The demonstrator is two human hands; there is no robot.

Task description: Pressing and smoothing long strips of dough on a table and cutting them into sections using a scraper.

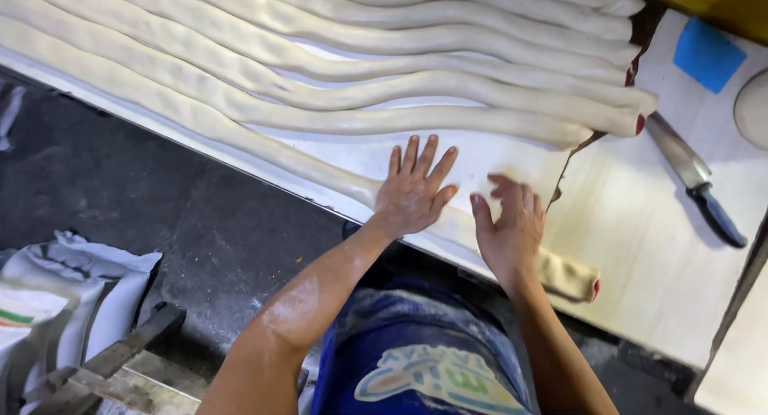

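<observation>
Several long pale dough ropes [416, 87] lie side by side across a white work surface [480, 155]. The nearest rope [160, 103] runs along the front edge and ends at a stub [570, 276] with a red filling showing. My left hand [412, 192] lies flat on this rope with fingers spread. My right hand [510, 223] presses on the same rope just to the right, fingers slightly curled and blurred.
A knife with a dark handle [694, 177] lies on the wooden board [640, 247] at the right. A blue scraper [708, 55] and a round dough piece [754, 109] sit at the far right. A white sack [56, 295] stands on the dark floor at the left.
</observation>
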